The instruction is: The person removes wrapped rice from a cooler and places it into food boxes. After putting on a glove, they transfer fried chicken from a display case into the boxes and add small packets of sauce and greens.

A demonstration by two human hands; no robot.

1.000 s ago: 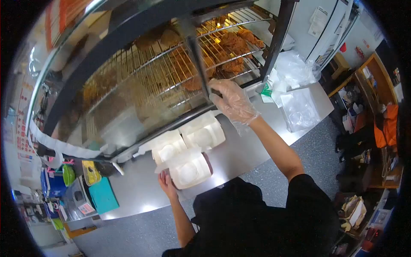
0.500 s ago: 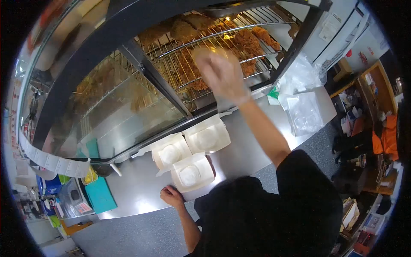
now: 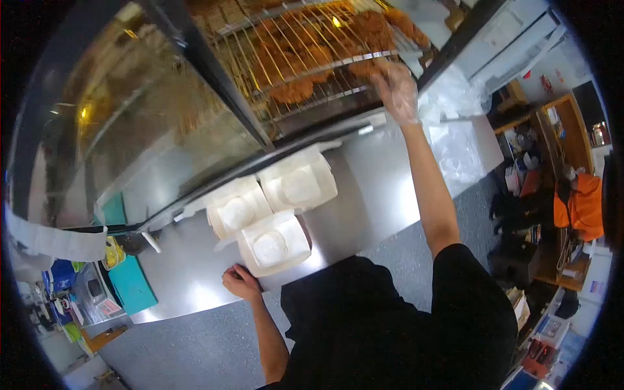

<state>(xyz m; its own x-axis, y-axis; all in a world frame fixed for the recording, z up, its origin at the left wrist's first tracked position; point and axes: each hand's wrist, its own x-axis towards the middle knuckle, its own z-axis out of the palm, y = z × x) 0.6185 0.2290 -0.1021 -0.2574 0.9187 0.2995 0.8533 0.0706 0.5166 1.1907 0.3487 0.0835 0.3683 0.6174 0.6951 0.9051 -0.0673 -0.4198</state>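
My right hand (image 3: 396, 91), in a clear plastic glove, is at the front edge of a wire rack (image 3: 338, 63) in the glass-fronted cabinet. Its bent fingers meet the rack's edge beside a piece of fried chicken (image 3: 365, 67); blur hides whether they grip anything. More fried chicken (image 3: 286, 55) lies on the rack. My bare left hand (image 3: 242, 282) rests at the counter's front edge, fingers loosely curled with nothing seen in them. Close to it stand three open, paper-lined boxes (image 3: 307, 252), each with a white rounded mound (image 3: 270, 246) inside.
The boxes stand on a steel counter (image 3: 185, 270). Clear plastic bags (image 3: 455, 153) lie at its right end. A turquoise board (image 3: 133, 286) and a tub of yellow food (image 3: 114, 253) are at the left. The cabinet's dark frame post (image 3: 208, 75) divides the opening.
My right hand has moved right and down, from over the middle of the rack to its front right edge. The view has shifted. My left hand stays beside the boxes.
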